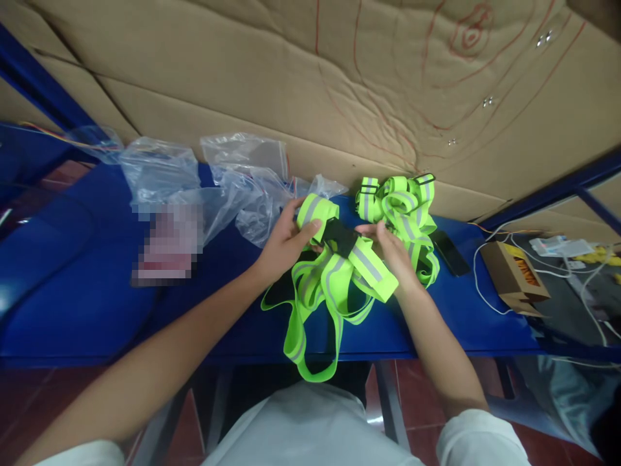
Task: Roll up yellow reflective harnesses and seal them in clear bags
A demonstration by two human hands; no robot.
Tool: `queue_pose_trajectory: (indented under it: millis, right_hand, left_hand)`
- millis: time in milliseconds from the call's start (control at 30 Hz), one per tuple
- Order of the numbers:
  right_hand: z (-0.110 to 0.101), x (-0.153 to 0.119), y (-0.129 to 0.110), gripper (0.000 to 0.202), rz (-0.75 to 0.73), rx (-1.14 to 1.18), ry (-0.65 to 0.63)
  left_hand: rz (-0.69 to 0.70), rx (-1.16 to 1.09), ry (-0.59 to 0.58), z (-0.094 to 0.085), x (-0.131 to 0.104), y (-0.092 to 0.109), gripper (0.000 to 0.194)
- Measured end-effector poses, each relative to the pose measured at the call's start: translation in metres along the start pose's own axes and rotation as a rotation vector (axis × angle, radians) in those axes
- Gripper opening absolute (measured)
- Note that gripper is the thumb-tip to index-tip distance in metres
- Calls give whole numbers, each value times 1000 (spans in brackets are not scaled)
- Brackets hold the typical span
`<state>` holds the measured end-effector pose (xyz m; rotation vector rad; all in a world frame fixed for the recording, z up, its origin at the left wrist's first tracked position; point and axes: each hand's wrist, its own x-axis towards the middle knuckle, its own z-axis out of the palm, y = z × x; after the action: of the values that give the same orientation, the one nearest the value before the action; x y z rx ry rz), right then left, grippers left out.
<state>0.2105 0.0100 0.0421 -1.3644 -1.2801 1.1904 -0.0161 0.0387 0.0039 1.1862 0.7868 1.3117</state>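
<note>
The left hand [287,238] pinches the green strap [371,263] between its fingers, probably to steady the black buckle [339,238]; whether the right hand [395,252] grips, I cannot tell.

I see a glossy blue table [63,285] bearing crumpled clear plastic bags [162,171] left of centre, heaped neon-green grey-striped straps [411,228] and a flat black phone-like slab [452,254] right of centre.

Cloth straps [374,264], glossy plastic bags [162,171], matt cardboard panel [233,84]
</note>
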Motion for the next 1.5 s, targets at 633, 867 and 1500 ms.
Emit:
queue_pose_trajectory:
  millis: [633, 867, 1500]
  right_hand:
    - [13, -11, 0, 31, -223, -88, -195]
    - [14, -10, 0, 27, -210, -177, -56]
    - [-48, -30, -42, 17, -200, 9, 158]
  left_hand:
    - [848, 1350, -211, 8, -29, 24, 37]
    - [975, 1423, -216, 4, -26, 22, 18]
    - [455, 1043, -348, -10, -11, 78, 35]
